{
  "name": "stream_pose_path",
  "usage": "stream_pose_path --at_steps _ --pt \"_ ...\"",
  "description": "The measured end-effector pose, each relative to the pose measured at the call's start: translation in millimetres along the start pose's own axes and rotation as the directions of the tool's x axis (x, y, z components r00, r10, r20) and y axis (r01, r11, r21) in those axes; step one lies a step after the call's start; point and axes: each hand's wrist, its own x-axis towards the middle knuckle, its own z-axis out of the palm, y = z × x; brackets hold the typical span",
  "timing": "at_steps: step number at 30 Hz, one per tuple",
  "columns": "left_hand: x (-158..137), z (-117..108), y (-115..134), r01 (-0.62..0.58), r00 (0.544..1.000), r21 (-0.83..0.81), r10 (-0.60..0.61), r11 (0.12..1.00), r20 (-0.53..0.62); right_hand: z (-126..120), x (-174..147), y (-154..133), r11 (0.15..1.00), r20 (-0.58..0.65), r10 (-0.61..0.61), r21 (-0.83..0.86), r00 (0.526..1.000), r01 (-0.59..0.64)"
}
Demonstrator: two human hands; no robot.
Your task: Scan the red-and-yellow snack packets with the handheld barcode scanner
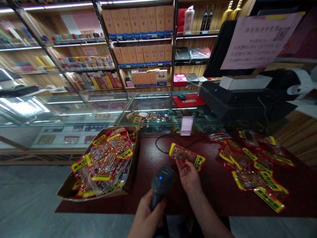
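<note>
My left hand is wrapped round the handle of a dark barcode scanner with a small blue light on top. To its right, my right hand pinches the lower edge of a snack packet, red-edged with yellow ends and brown sticks showing through clear plastic. The scanner's head is close to this packet but apart from it. At the left stands an open cardboard box heaped with similar packets. More loose packets lie in a spread pile on the right.
Both hands are over a dark red-brown table. A black cable loops behind the packet. Beyond are a glass counter, a mouse on a red mat, a monitor with a paper sign, and stocked shelves.
</note>
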Motion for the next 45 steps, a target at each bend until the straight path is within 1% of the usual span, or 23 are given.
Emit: stream_pose_path --at_steps 5,11,14,17,19,22,25,29,31,32,33,34,35,37,38,39,40,41,42,43,45 --pt "0 0 1 -0.03 0.999 0.025 0.03 0.999 0.013 -2 4 3 1.0 -0.013 0.013 -0.007 1.0 -0.013" --pt "2 2 8 -0.043 0.999 0.018 0.043 0.999 0.022 -1 -4 0 0.999 0.018 -0.033 -0.024 0.999 0.034" --pt "3 1 8 -0.024 1.0 -0.023 0.023 0.999 -0.019 3 -9 -2 0.998 0.046 -0.015 -0.068 0.999 0.018" --pt "7 -3 -4 0.026 0.993 -0.11 -0.039 0.994 -0.109 17 -10 2 0.99 0.092 0.012 -0.141 0.996 0.001" --pt "10 -8 -19 0.066 0.979 -0.189 -0.1 0.98 -0.175 34 -8 8 0.977 0.145 0.04 -0.213 0.989 -0.008" --pt "10 -19 -38 0.081 0.96 -0.274 -0.149 0.958 -0.236 73 -4 26 0.931 0.256 0.128 -0.364 0.958 -0.027" --pt "4 -27 -47 0.055 0.956 -0.295 -0.135 0.954 -0.259 126 5 52 0.846 0.375 0.259 -0.533 0.89 -0.022" --pt "-2 -31 -50 0.025 0.949 -0.302 -0.118 0.953 -0.293 199 17 90 0.706 0.477 0.433 -0.707 0.765 0.041" --pt "-2 -31 -51 0.015 0.947 -0.3 -0.11 0.954 -0.301 221 20 104 0.639 0.494 0.481 -0.763 0.725 0.096" --pt "-2 -31 -51 0.018 0.948 -0.297 -0.111 0.955 -0.299 224 20 108 0.608 0.497 0.486 -0.783 0.719 0.129" --pt "-2 -31 -50 0.022 0.947 -0.295 -0.115 0.955 -0.3 222 19 109 0.581 0.5 0.479 -0.797 0.722 0.167" --pt "-1 -30 -50 0.028 0.946 -0.295 -0.121 0.955 -0.302 214 19 107 0.555 0.503 0.461 -0.806 0.731 0.205" --pt "-1 -30 -49 0.039 0.946 -0.294 -0.131 0.955 -0.298 201 18 101 0.53 0.508 0.433 -0.812 0.744 0.246" --pt "0 -29 -47 0.06 0.952 -0.285 -0.141 0.956 -0.27 163 19 77 0.468 0.516 0.349 -0.819 0.782 0.332" --pt "1 -28 -46 0.066 0.956 -0.277 -0.14 0.958 -0.257 141 19 59 0.422 0.516 0.288 -0.825 0.807 0.377" --pt "3 -26 -45 0.069 0.959 -0.27 -0.138 0.961 -0.247 117 20 37 0.359 0.511 0.208 -0.833 0.834 0.42" --pt "5 -24 -44 0.067 0.961 -0.263 -0.134 0.962 -0.244 93 21 11 0.279 0.5 0.11 -0.845 0.859 0.456" --pt "8 -21 -42 0.064 0.96 -0.258 -0.129 0.964 -0.247 71 21 -16 0.184 0.486 -0.002 -0.859 0.874 0.478" --pt "10 -18 -41 0.063 0.96 -0.252 -0.127 0.966 -0.25 49 22 -45 0.081 0.469 -0.121 -0.874 0.875 0.48" --pt "13 -14 -39 0.072 0.962 -0.243 -0.132 0.967 -0.24 30 23 -73 -0.022 0.449 -0.237 -0.889 0.861 0.458" --pt "19 -6 -34 0.101 0.971 -0.218 -0.144 0.971 -0.192 -4 26 -123 -0.203 0.412 -0.436 -0.911 0.8 0.359"
